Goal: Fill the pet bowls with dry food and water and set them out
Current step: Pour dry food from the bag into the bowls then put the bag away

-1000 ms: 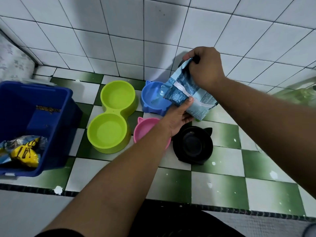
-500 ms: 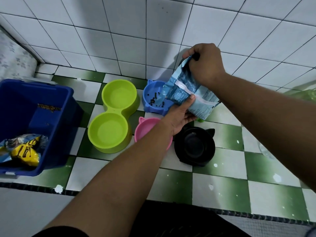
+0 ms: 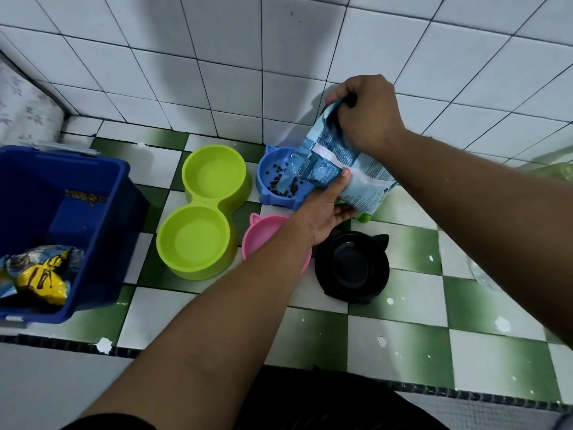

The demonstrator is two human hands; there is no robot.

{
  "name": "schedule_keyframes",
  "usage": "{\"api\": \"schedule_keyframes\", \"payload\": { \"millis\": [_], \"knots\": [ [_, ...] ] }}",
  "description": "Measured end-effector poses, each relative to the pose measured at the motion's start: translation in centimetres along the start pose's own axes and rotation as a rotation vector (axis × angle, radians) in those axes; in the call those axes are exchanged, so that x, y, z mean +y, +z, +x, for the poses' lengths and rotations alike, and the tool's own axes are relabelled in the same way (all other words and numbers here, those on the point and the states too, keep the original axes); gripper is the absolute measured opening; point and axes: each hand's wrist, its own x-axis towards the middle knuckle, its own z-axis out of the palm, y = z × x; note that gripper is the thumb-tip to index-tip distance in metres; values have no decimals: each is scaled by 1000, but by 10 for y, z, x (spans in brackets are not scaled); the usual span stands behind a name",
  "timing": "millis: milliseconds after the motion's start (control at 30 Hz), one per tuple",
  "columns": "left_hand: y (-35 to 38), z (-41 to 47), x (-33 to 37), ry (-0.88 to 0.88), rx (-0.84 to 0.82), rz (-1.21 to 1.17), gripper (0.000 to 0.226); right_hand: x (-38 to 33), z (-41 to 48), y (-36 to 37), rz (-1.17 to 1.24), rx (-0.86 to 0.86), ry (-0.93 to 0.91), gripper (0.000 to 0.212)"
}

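Pouring step under way. Right hand (image 3: 369,116) pinches the upper end of the pale blue printed foil food pouch (image 3: 335,169); left hand (image 3: 325,209) cups it from below. Pouch mouth hangs over the blue cat-eared plastic bowl (image 3: 273,178), kibble (image 3: 276,178) landing inside. I'd keep the tilt shallow, mouth low over that bowl, then shift to the pink cat-eared bowl (image 3: 263,231) just nearer me.

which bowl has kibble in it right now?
The blue bowl by the wall, under the tilted food bag. The green double bowl, pink bowl and black bowl hold none.
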Motion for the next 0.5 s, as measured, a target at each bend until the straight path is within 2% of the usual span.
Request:
{"api": "schedule_keyframes", "payload": {
  "millis": [100, 300, 500],
  "knots": [
    [-1, 1, 1, -3, 3, 5, 42, 1, 1, 0, 5, -5, 4, 45],
    [-1, 2, 0, -11, 8, 3, 54, 1, 2, 2, 5, -19, 10, 46],
    [-1, 3, 0, -36, -20, 5, 45, 2, 3, 2, -5, -25, 5, 45]
  ]
}}
